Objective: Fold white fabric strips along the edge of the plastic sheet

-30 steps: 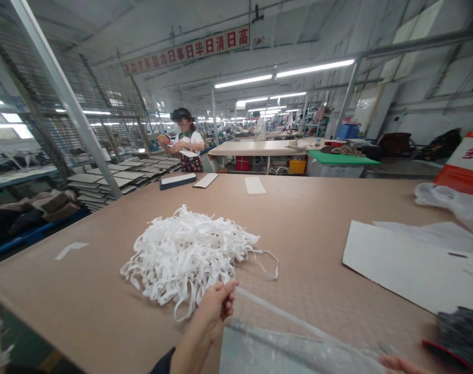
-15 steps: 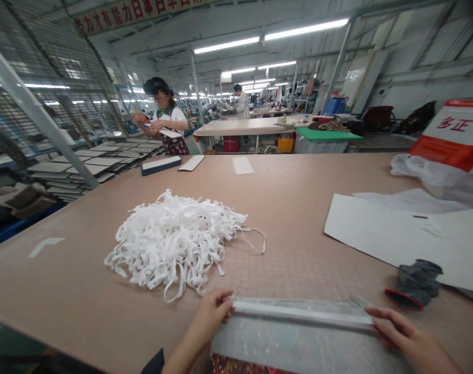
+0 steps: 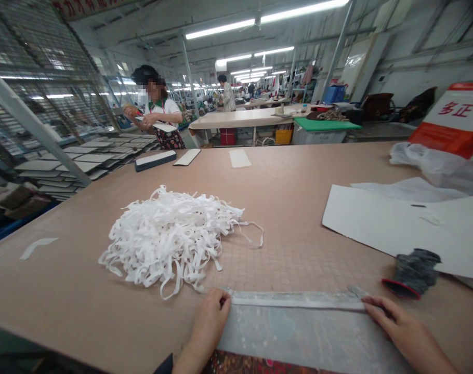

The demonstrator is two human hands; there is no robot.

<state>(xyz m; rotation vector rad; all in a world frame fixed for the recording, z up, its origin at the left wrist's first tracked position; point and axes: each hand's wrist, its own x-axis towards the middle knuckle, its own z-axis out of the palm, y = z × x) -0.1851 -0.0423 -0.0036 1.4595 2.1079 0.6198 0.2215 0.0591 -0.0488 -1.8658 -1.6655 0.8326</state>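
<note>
A clear plastic bag (image 3: pixel 299 332) lies flat at the near edge of the brown table (image 3: pixel 299 208), its folded top edge running left to right. My left hand (image 3: pixel 211 322) pinches the bag's left top corner with curled fingers. My right hand (image 3: pixel 400 324) rests on the right top corner, fingers stretched out and pressing the fold down. A heap of white elastic strips (image 3: pixel 170 236) lies just beyond my left hand. Something patterned shows through the bag at the bottom.
A grey glove with a red cuff (image 3: pixel 411 272) lies right of the bag, beside a large white card sheet (image 3: pixel 396 223). Crumpled plastic (image 3: pixel 435 166) and a red-white box (image 3: pixel 450 119) stand far right. Flat panels (image 3: pixel 154 160) lie at the far edge, where a person (image 3: pixel 158 117) handles a piece.
The bag has come down from a raised tilt to lie flat on the table. My right hand has come into view onto its right corner. The view has tipped downward.
</note>
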